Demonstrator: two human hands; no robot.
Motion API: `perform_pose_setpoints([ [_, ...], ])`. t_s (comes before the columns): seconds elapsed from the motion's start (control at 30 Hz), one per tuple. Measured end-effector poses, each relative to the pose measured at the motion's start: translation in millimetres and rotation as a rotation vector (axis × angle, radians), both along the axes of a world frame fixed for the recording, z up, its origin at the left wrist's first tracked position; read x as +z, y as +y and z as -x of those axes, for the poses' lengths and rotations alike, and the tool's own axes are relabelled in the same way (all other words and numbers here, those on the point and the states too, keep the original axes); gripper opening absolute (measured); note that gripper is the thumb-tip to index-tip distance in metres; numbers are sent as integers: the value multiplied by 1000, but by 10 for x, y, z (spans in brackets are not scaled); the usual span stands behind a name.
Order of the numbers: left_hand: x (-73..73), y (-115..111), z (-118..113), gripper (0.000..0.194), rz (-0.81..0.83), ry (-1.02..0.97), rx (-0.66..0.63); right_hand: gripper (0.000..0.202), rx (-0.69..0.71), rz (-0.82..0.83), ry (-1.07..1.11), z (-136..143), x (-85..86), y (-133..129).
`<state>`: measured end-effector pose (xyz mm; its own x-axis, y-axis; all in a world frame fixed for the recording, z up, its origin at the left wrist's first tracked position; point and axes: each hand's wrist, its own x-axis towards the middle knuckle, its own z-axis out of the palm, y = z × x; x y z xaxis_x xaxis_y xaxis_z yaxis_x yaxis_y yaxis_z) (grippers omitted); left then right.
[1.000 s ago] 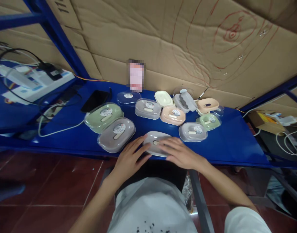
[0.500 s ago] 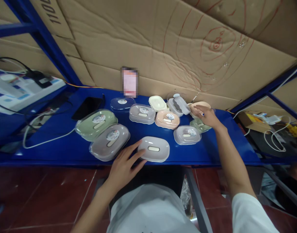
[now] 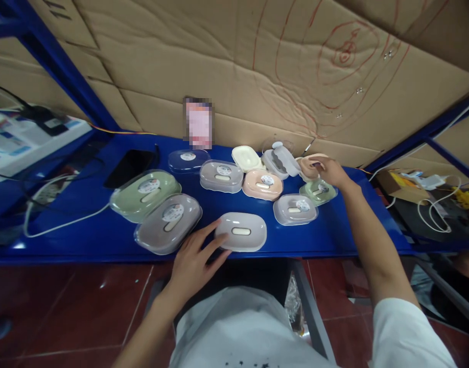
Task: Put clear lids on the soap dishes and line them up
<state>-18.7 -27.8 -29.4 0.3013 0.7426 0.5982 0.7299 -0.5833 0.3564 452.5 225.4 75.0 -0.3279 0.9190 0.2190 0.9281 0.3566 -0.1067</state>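
The fingers of my left hand (image 3: 198, 258) are spread, their tips at the left edge of a light grey soap dish (image 3: 253, 232) near the table's front. That dish has a pale oblong slot in its middle and no sticker. At the back right my right hand (image 3: 332, 173) pinches the right edge of a peach soap dish (image 3: 309, 164), partly hidden by the fingers. Just below that hand sits a small green lidded dish (image 3: 319, 192). An opened grey dish (image 3: 279, 161) lies left of the peach one, beside a cream dish (image 3: 247, 157).
Lidded dishes with round stickers stand around: a large green one (image 3: 144, 197), a grey-mauve one (image 3: 167, 225), a dark blue-looking one (image 3: 188, 160) and a peach one (image 3: 262, 185). A black phone (image 3: 129, 167) and cables lie left. Cardboard (image 3: 227, 66) walls the back.
My right hand has closed on the edge of the peach dish, which now looks slightly tilted. My left hand stays at the grey dish. The view has shifted slightly.
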Motion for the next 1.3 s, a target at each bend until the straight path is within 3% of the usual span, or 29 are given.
perform_pose_setpoints([
  [0.17,19,-21,-20,23,7,-23,79,53,66,-12,11,620,8,131],
  [0.3,57,-39,-32,15,34,-45,84,56,114,-48,-5,959,-16,60],
  [0.43,58,-41,-41,14,65,-37,84,52,116,-121,-60,1030,-19,79],
  [0.67,39,-50,-40,16,67,-25,85,52,29,-143,-95,1068,23,557],
  [0.83,45,-46,-37,15,81,-28,84,27,-4,-201,-95,1176,101,614],
  [0.97,52,-54,-33,16,109,-49,88,26,-28,-323,-55,1256,238,343],
  [1.07,48,-63,-32,20,152,-87,95,26,36,-402,-63,1388,313,-83],
  [1.17,37,-62,-34,41,196,-165,110,34,285,-415,-102,1623,247,-673],
  [1.3,17,-48,-32,78,265,-289,102,62,598,-299,-161,2015,-46,-1435],
])
